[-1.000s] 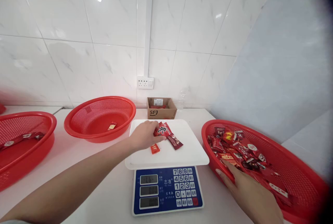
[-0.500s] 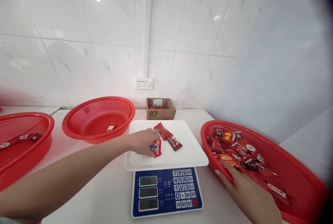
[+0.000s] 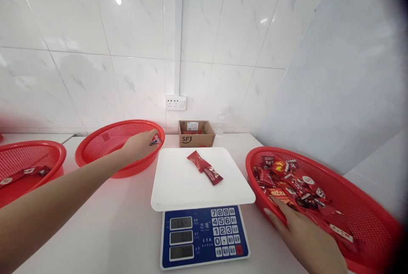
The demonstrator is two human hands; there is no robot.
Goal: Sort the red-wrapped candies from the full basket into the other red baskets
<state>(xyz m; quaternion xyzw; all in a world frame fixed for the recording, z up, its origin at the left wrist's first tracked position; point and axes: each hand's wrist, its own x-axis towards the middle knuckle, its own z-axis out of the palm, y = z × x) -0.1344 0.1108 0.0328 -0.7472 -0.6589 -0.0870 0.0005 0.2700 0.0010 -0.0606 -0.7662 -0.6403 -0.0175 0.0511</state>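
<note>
Reaching over the middle basket's [image 3: 95,146] right rim, left hand [image 3: 138,146] fingers pinch a small red packet [image 3: 155,140]; right hand [image 3: 302,235] lies flat, fingers spread, in the right basket [image 3: 366,206].

The scale [image 3: 204,206] stands before me on the table [image 3: 105,223], two packets [image 3: 205,167] on its platform. Baskets [image 3: 119,148] lie to its left, a filled basket [image 3: 321,206] right, a box [image 3: 196,134] behind.
</note>
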